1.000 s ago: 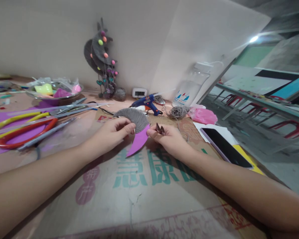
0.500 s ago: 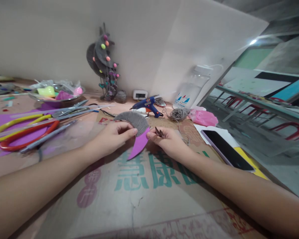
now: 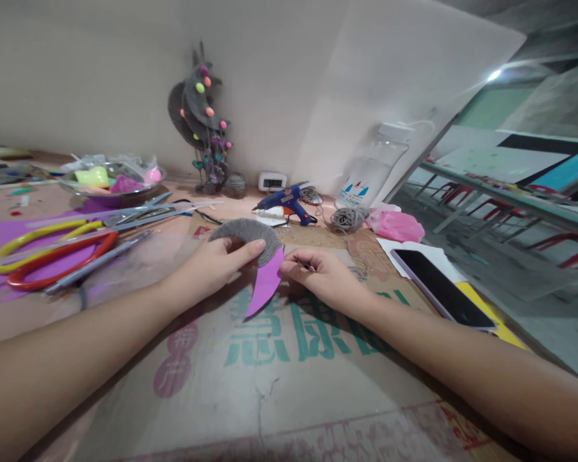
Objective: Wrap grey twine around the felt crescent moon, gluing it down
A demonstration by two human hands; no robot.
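Above the cardboard [image 3: 212,404], the left hand [image 3: 219,264] grips a partly yarn-wrapped purple crescent [image 3: 270,254]; the right hand [image 3: 325,276] clasps a small dark tool [image 3: 306,264]

The glue gun [image 3: 288,199] lies behind the crescent [image 3: 270,269] — scissors [image 3: 96,225] left, phone [image 3: 443,289] right.

Pinkish table [image 3: 4,314]; printed cardboard [image 3: 212,410] flat across it. Left: purple sheet [image 3: 0,237]. Along back: white clock [image 3: 272,183], clear bottle [image 3: 366,183].
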